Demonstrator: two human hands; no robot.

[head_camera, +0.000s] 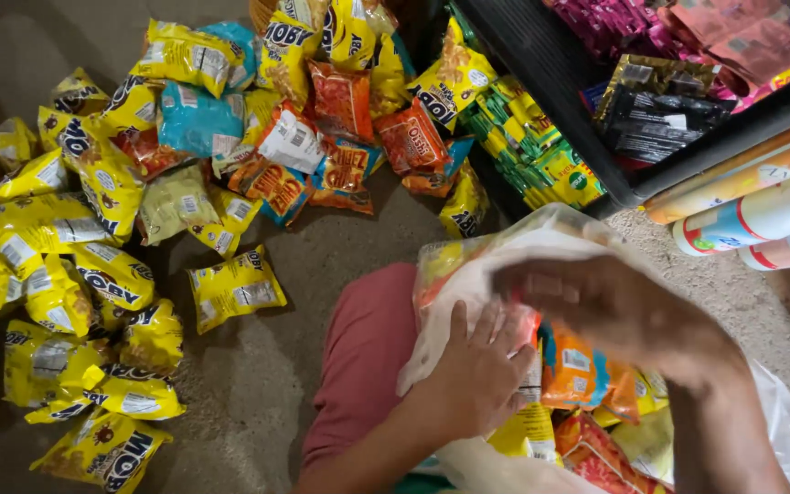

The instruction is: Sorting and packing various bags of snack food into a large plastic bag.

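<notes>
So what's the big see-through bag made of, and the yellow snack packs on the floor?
The bag under both hands looks like thin clear plastic: it crinkles and the packets inside show through. The yellow snack packs look like glossy printed plastic film, shiny and puffed, with crimped ends.

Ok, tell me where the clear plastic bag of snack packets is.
In the head view it sits at lower right, on the person's lap: the clear plastic bag is held by the left hand and right hand, below the black crate.

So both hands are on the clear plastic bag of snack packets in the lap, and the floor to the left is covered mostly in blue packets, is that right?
Not quite. The head view shows the left hand and right hand on the clear plastic bag of snack packets, but the packets on the floor to the left are mostly yellow, with only a few blue ones.
</notes>
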